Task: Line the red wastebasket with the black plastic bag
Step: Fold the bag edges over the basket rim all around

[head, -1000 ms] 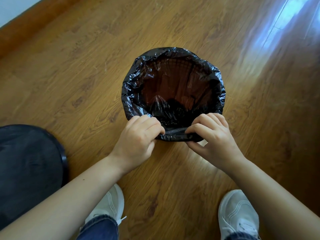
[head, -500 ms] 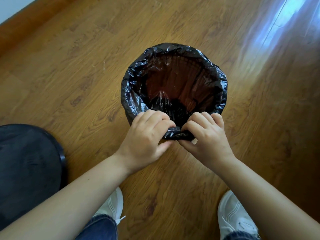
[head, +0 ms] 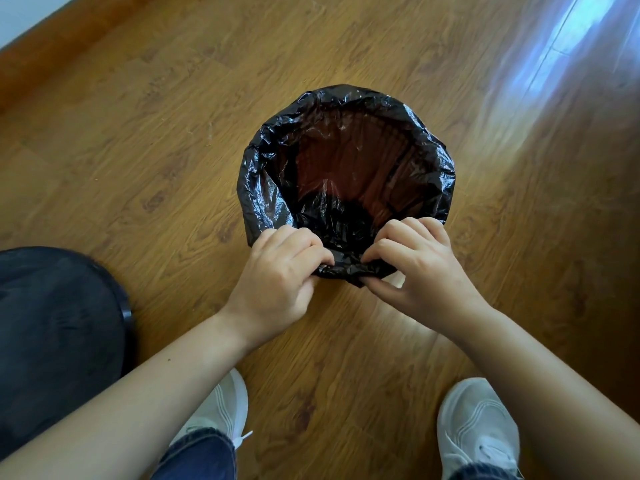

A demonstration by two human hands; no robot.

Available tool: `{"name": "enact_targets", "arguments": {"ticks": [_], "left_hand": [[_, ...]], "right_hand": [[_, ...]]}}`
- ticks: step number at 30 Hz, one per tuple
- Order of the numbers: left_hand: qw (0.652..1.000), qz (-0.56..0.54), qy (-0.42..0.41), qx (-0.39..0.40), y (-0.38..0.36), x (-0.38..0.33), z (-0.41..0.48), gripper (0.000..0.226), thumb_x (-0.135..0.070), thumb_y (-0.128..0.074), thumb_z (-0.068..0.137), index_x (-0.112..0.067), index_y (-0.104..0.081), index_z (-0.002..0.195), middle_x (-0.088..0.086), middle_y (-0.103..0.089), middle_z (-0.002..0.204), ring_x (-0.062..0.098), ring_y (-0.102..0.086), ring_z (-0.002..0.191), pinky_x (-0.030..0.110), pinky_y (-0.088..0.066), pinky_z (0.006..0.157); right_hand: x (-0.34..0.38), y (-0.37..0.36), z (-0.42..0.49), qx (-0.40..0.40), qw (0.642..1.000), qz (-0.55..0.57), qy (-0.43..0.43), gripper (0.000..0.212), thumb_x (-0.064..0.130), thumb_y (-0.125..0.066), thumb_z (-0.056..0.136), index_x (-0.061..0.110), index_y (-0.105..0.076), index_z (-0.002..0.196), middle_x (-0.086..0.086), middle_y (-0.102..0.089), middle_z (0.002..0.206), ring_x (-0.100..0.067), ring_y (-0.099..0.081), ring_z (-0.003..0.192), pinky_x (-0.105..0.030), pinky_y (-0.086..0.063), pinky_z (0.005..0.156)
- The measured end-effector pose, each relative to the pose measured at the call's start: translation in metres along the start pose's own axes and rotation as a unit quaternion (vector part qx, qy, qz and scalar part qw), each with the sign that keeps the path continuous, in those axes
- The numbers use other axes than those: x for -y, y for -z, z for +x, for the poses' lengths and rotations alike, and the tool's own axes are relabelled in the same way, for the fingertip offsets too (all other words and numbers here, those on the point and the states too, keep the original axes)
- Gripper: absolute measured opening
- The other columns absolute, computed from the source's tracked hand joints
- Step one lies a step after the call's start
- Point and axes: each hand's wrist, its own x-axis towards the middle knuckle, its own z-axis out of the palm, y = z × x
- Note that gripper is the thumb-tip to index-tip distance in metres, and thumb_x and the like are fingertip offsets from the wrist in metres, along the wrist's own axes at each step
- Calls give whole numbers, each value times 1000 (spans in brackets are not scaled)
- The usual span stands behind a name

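Observation:
The red wastebasket (head: 349, 161) stands on the wooden floor, its ribbed red wall showing through the thin film inside. The black plastic bag (head: 258, 199) lies inside it and is folded out over the whole rim, crinkled all round. My left hand (head: 280, 271) pinches the bag's edge at the near rim. My right hand (head: 415, 268) pinches the same bunched edge just to its right. The two hands are close together, with a wad of black plastic gathered between them. The basket's outer wall is hidden by the bag.
A large black round bin (head: 52, 341) sits on the floor at the left, near my left arm. My two white sneakers (head: 478, 424) are planted below the hands. Bright window glare falls on the floor (head: 571, 36) at the upper right.
Both hands have drawn closer together along the near rim, bunching the bag's edge between them. The view has shifted slightly, so the basket sits a little higher in frame.

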Motion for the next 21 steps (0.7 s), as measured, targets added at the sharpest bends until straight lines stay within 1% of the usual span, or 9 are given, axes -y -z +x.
{"name": "enact_targets", "arguments": {"ticks": [2, 4, 8, 10, 13, 15, 18, 19, 21], "left_hand": [[1000, -5, 10, -3, 0, 1, 0, 25, 4, -58, 63, -8, -66, 82, 5, -62, 79, 19, -49, 80, 27, -31, 76], [1000, -3, 7, -2, 3, 4, 1, 26, 6, -57, 62, -8, -66, 82, 5, -62, 79, 18, -48, 81, 25, -29, 79], [1000, 27, -10, 4, 10, 11, 5, 23, 5, -58, 66, -6, -67, 84, 7, -62, 80, 21, -50, 81, 30, -32, 82], [999, 38, -7, 12, 12, 10, 4, 21, -7, -56, 70, -6, -67, 88, 8, -62, 83, 25, -53, 83, 33, -33, 83], [998, 45, -7, 31, 9, 3, 3, 36, -32, -60, 73, -7, -65, 98, 8, -62, 90, 27, -55, 87, 33, -33, 85], [999, 39, -12, 31, 7, -2, 5, 39, -38, -61, 73, -7, -65, 97, 8, -62, 91, 26, -54, 88, 34, -35, 84], [998, 38, -22, 35, 5, -8, 8, 23, -25, -60, 74, -7, -65, 88, 8, -62, 86, 28, -56, 82, 37, -37, 76], [998, 40, -24, 36, 4, -8, 8, 17, -16, -60, 72, -6, -65, 85, 9, -62, 83, 29, -56, 78, 37, -36, 72], [998, 47, -20, 40, 4, -7, 6, 16, -3, -61, 66, -5, -64, 81, 9, -62, 80, 30, -56, 73, 37, -34, 67]], "right_hand": [[-3, -2, -1, -17, 1000, 6, -13, 7, 16, -65, 69, 10, -66, 72, -7, -61, 73, -26, -57, 69, -35, -35, 74], [-7, -1, -2, -28, 999, 4, -22, 8, 16, -61, 71, 9, -65, 69, -7, -61, 71, -26, -57, 68, -34, -34, 74], [-8, -1, -3, -43, 999, -6, -24, 4, 12, -63, 71, 8, -64, 68, -7, -60, 70, -26, -55, 66, -33, -33, 71], [-5, -4, -2, -48, 999, -10, -22, 3, 10, -65, 69, 8, -64, 68, -7, -60, 69, -26, -55, 65, -33, -33, 70], [-1, -8, -2, -51, 998, -12, -18, 5, 11, -65, 69, 7, -62, 66, -7, -59, 67, -26, -54, 63, -32, -32, 67], [3, -10, -2, -52, 998, -9, -18, 6, 12, -65, 68, 7, -62, 66, -7, -58, 67, -26, -53, 62, -33, -32, 66], [8, -12, -1, -52, 999, -4, -16, 10, 14, -68, 70, 7, -61, 67, -8, -58, 66, -26, -52, 62, -35, -33, 65], [9, -11, -2, -48, 999, -1, -9, 12, 18, -67, 72, 7, -62, 69, -8, -58, 67, -26, -52, 63, -36, -33, 65], [7, -7, -3, -33, 999, 4, 13, 21, 30, -64, 76, 9, -64, 79, -6, -60, 74, -25, -54, 68, -36, -35, 69]]}}
